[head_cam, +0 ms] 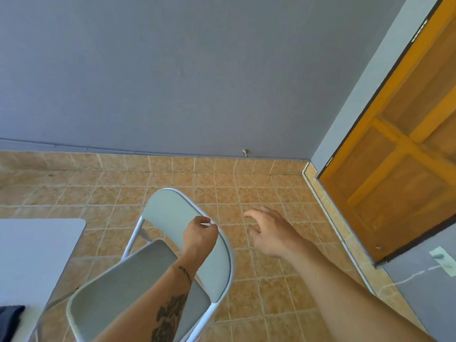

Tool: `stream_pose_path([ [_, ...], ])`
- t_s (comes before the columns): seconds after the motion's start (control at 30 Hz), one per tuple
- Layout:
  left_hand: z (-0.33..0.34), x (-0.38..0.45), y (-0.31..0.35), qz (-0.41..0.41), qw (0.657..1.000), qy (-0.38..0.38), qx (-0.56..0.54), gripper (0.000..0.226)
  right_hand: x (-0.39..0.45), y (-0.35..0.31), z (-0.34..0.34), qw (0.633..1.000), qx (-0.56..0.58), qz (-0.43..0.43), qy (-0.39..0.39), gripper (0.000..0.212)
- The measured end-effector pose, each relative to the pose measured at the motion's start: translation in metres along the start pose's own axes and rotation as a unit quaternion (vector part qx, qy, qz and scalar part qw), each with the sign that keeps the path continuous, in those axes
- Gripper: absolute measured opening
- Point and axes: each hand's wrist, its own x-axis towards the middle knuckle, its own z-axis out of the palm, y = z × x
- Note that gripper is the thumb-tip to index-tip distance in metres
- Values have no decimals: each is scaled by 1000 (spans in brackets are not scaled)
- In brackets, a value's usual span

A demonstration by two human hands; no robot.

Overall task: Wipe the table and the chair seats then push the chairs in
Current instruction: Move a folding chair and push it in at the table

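Note:
A white folding chair stands below me, its backrest (170, 211) toward the wall and its grey seat (118, 292) nearest me. My left hand (200, 234) is closed on the top right edge of the backrest frame. To the right of the chair, my right hand (267, 230) hovers above the floor with its fingers spread and nothing in it. The white table (37, 253) shows its corner at the left, a short gap from the chair. A dark cloth (11, 314) lies at the table's near edge, partly cut off.
Orange tiled floor (246, 188) stretches to a grey wall (197, 70) ahead. A wooden door (394, 156) stands at the right with a raised threshold. A small metal door stop (245, 152) sits at the wall's base.

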Motion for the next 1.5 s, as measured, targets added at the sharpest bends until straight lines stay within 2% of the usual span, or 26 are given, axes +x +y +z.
stream_pose_path([
  [0.07,14,18,-2,-17,999,27,15,40,22,8,-5,1000,-10,-7,-12,50],
  [0.2,43,51,-14,-77,990,41,111,81,63,21,-11,999,-24,-10,-29,50],
  [0.33,57,75,-21,-146,982,23,120,96,100,19,-8,996,-34,-34,-74,51],
  [0.5,89,85,-26,-137,985,22,105,122,151,17,2,986,-70,-84,-122,51],
  [0.63,99,90,-27,-142,981,60,117,111,181,18,14,969,-96,-134,-187,55],
  [0.77,96,86,-30,-145,979,77,122,119,201,17,19,942,-134,-199,-233,59],
  [0.93,94,92,-25,-158,974,110,118,126,222,-1,22,903,-204,-296,-234,58],
  [1.13,91,83,-30,-155,973,122,120,124,218,-1,40,866,-244,-382,-211,57],
  [1.23,80,70,-39,-145,971,103,159,123,218,4,44,855,-255,-395,-222,60],
  [1.4,48,37,-59,-124,973,29,194,119,207,-9,57,831,-275,-438,-206,81],
  [1.5,25,16,-74,-109,973,-1,206,115,188,-28,75,814,-311,-446,-204,79],
])
